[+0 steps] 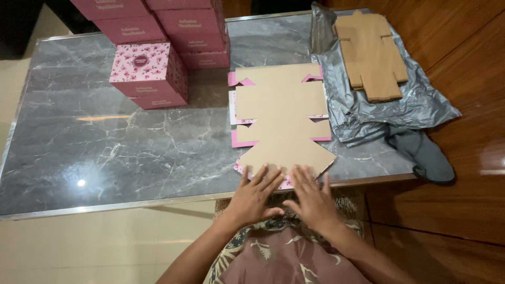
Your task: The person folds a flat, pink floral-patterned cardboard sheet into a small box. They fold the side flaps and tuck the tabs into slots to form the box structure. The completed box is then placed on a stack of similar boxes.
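Both hands lie flat and open, palms down, gripping nothing: the left hand (pixel 256 193) and the right hand (pixel 312 195) press their fingertips side by side on the near flap of the unfolded box blank (pixel 281 120).

Position: the blank lies plain brown side up on the grey marble table (pixel 105 152), right of centre. Its near flap reaches the table's front edge. Pink printed edges show at the notches and along the near flap, which suggests another blank or two lies beneath it; the exact count cannot be told.

Orientation: the long axis runs from the person straight away toward the far side of the table. The tapered near flap points at the person; the wide end with two notched corners points away.

Risks, as judged:
- Near flap at the table edge. Downward pressure past the edge could bend it off its crease line or tip the blank toward the lap.
- Polished marble surface. A push along the long axis could slide the blank into the grey plastic bag (pixel 379 105) just beside its right side.
- Uneven pressure between the hands could skew a fold.

Surroundings: a stack of brown flat blanks (pixel 372 52) rests on the bag. Assembled pink boxes (pixel 173 31) stand at the far left, with a floral pink box (pixel 147 71) on top of the nearest stack, well apart from the hands.
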